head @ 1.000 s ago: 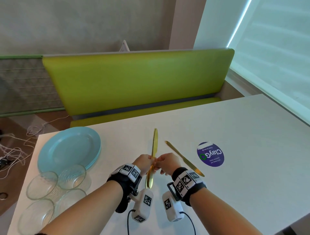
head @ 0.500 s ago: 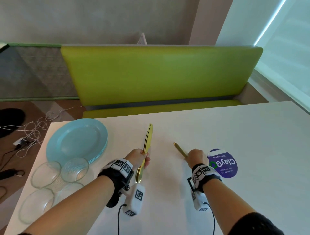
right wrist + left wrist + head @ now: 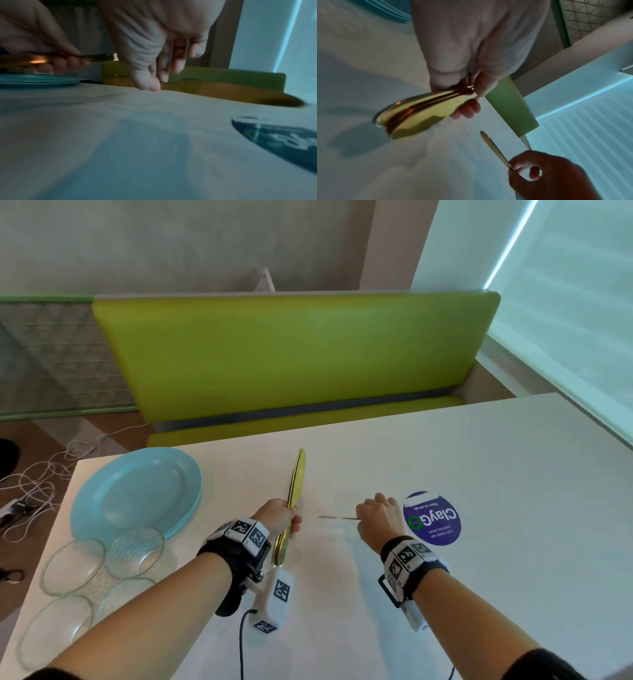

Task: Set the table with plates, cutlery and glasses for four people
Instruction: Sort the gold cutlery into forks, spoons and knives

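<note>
**Operator:** Fingers (image 3: 467,108) of the left hand (image 3: 277,517) are curled round a bundle of gold cutlery (image 3: 295,491), gripped near its middle, one end toward the bench, the other toward the wrist. The right hand (image 3: 378,520) pinches a single gold knife (image 3: 339,518) by one end; the free end points left, toward the bundle.

**Supervisor:** Is the knife on the counter (image 3: 445,577)?

**Operator:** Just above it or barely touching; the views do not settle which. In the right wrist view the thumb tip (image 3: 150,86) reaches the surface. The knife lies between the two hands, apart from the bundle, just left of the round purple sticker (image 3: 432,518).

**Supervisor:** Procedure for this step?

**Operator:** Judgement only: lower the knife flat, align it square to the near edge, and leave room beside it for a plate. Release by opening the pinch without dragging, since smooth metal probably slides on this surface. Keep the left grip firm so the remaining pieces do not fan out.

**Supervisor:** Remaining stock?

**Operator:** A stack of light blue plates (image 3: 137,498) sits at the far left corner. Clear glass bowls (image 3: 102,573) are grouped just in front of it, the nearest touching the stack's rim. None is set at a place yet, so the task is at an early stage. The green bench (image 3: 291,354) stands beyond the far edge.
</note>
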